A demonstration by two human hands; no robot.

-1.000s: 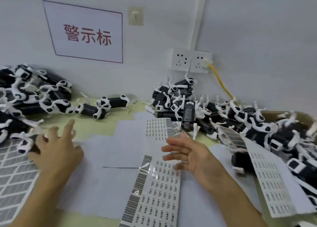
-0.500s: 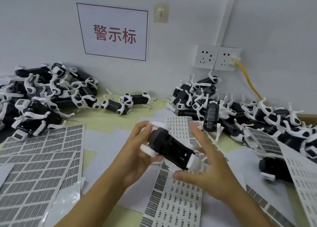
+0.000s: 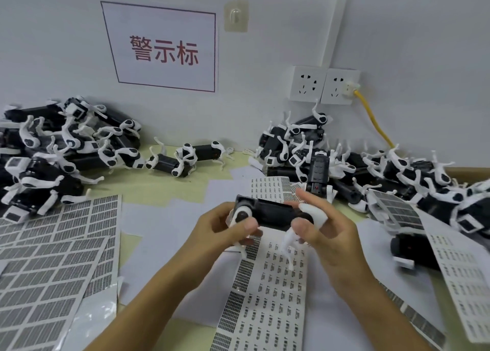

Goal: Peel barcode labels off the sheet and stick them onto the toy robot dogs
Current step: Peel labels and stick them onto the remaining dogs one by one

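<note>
Toy dog (image 3: 267,214), black in the body with white legs, lies level between our 2 hands, raised over the desk (image 3: 201,189). Our left hand (image 3: 220,228) grasps its left end, the thumb laid across the round white hip joint and the other fingers curled behind. Our right hand (image 3: 326,231) grasps the right end, thumb on the near side, fingers wrapped over a white leg at the top. 1 white leg hangs down from the dog toward the paper below.

Under the hands we see a long label sheet (image 3: 267,297) printed with small barcodes, running toward us. A second barcode sheet (image 3: 270,189) lies just behind the dog. To the left, larger grey label sheets (image 3: 53,258) overlap one another near the desk edge. More label sheets (image 3: 461,284) lie at the right, partly on top of the toys there.

We have 1 pile of dogs (image 3: 61,151) at the left against the wall and another pile of dogs (image 3: 358,173) at the right. 2 single dogs (image 3: 185,157) lie between the piles. On the wall hang a sign (image 3: 161,45) with red characters and 2 sockets (image 3: 324,85), the right one taking a yellow cable (image 3: 371,120).
</note>
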